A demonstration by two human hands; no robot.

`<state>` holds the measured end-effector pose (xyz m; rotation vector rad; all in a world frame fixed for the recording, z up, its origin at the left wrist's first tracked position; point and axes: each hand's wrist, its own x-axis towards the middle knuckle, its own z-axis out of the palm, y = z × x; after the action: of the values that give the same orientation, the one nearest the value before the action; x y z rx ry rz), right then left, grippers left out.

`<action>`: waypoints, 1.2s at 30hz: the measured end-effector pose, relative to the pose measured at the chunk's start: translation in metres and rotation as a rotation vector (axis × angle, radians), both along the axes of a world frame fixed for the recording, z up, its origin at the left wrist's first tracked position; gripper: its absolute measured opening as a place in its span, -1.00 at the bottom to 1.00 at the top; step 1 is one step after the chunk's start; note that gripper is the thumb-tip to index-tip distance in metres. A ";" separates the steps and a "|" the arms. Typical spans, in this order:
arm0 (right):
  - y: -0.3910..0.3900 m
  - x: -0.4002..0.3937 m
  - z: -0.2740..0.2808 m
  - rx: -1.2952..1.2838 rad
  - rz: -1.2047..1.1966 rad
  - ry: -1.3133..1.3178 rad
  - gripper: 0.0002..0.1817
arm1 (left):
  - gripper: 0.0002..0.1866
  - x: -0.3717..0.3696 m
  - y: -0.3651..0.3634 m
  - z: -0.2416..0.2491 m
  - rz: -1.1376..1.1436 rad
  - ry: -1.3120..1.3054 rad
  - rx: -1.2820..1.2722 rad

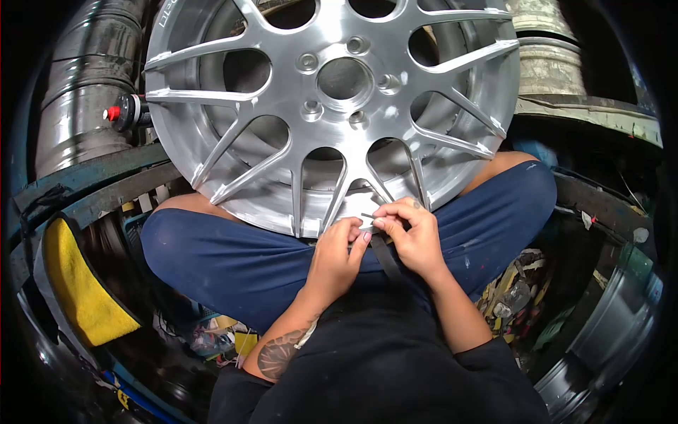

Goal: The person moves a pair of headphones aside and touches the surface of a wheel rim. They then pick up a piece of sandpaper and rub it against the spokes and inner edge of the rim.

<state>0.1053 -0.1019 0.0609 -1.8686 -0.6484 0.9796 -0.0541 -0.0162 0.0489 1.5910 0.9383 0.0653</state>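
Observation:
A silver multi-spoke alloy wheel [332, 92] leans upright against my knees, its face toward me. Both hands meet at its lower rim. My left hand [339, 254] pinches a small pale piece at the fingertips, pressed near the rim edge. My right hand [413, 237] holds a thin dark strip [385, 258] that hangs down from between my fingers toward my lap. The fingertips of both hands touch each other. I sit cross-legged in blue shorts [233, 261] and a black top.
A yellow cloth [81, 283] lies at the left over a dark curved edge. A red-tipped black valve [120, 112] sticks out beside a stacked rim at the left. More rims stand at the upper right and lower right [614, 332]. Scraps litter the floor.

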 end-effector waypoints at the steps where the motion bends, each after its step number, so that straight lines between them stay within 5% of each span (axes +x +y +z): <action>1: -0.002 -0.004 0.000 0.000 0.020 -0.022 -0.86 | -0.69 -0.003 -0.005 -0.007 0.126 -0.094 -0.067; 5: 0.000 -0.010 0.005 -0.047 0.074 -0.031 -0.85 | -0.79 -0.006 -0.007 -0.016 0.334 -0.225 -0.337; 36: -0.007 -0.008 -0.011 0.040 0.036 0.668 -0.85 | -0.86 -0.021 0.000 -0.012 0.436 -0.298 -0.422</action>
<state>0.0972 -0.1090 0.0498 -1.3685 -0.2908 1.4988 -0.0748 -0.0166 0.0367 0.9409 0.9719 0.3738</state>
